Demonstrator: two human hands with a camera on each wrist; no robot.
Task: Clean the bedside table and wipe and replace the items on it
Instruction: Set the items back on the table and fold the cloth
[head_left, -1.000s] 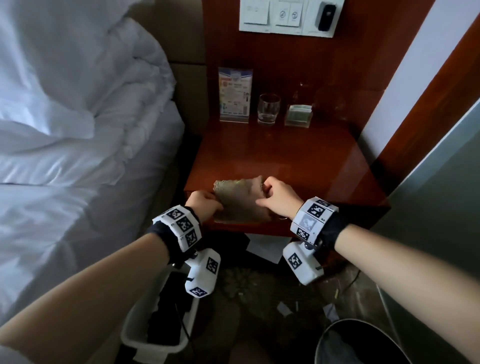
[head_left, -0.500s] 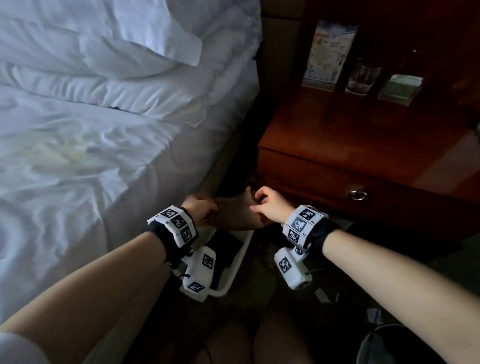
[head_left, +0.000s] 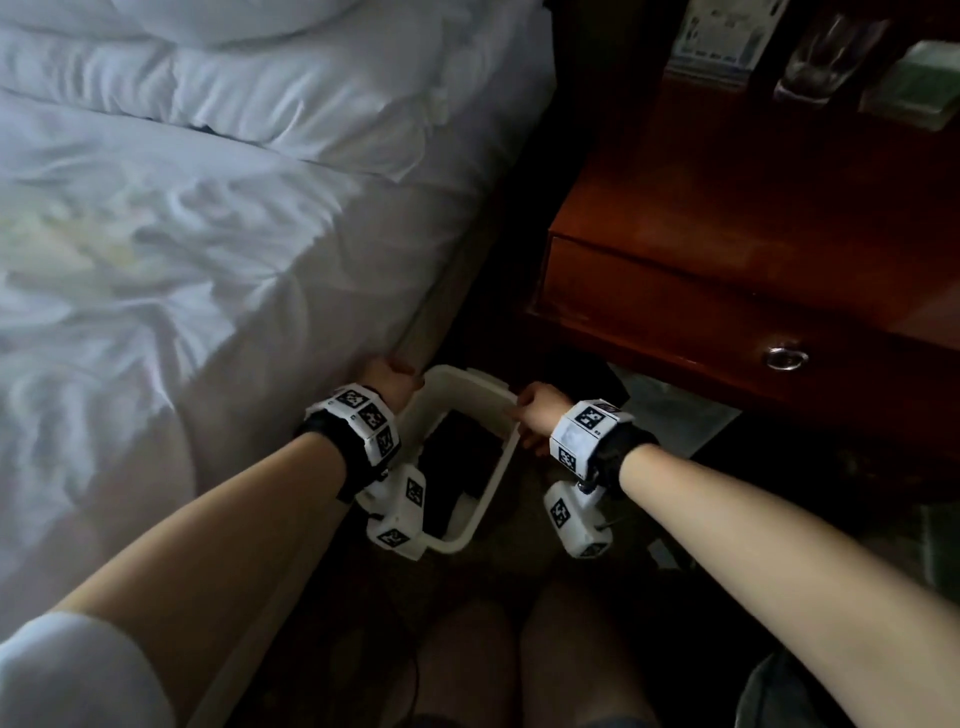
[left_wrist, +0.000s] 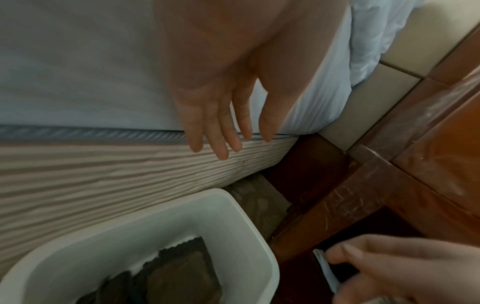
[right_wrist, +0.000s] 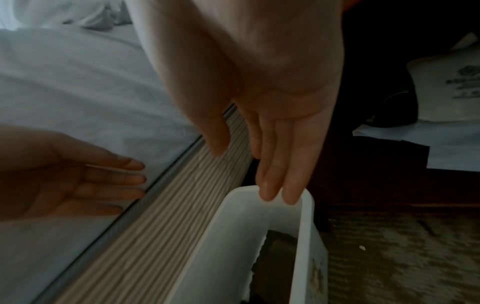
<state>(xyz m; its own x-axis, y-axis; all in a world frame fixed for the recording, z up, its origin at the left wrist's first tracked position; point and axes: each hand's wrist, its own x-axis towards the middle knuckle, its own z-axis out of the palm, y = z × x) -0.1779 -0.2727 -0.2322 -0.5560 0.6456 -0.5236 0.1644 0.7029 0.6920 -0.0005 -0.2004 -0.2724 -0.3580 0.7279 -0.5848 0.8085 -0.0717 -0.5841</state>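
- Head view: our left hand (head_left: 389, 382) and right hand (head_left: 537, 415) hang empty, fingers straight, over the white bin (head_left: 498, 467).
- We judge its folded cloths (left_wrist: 182, 275) soft and light; pinch a corner.

The bedside table (head_left: 753, 218) is showing glossy reddish wood, with a shiny metal ring pull (head_left: 785, 358). The white bin (left_wrist: 249, 222) is looking like smooth matt plastic, holding dark cloths (left_wrist: 182, 275). The bed sheet (head_left: 182, 208) is lying as soft wrinkled white cloth above a ribbed fabric base (left_wrist: 103, 174).
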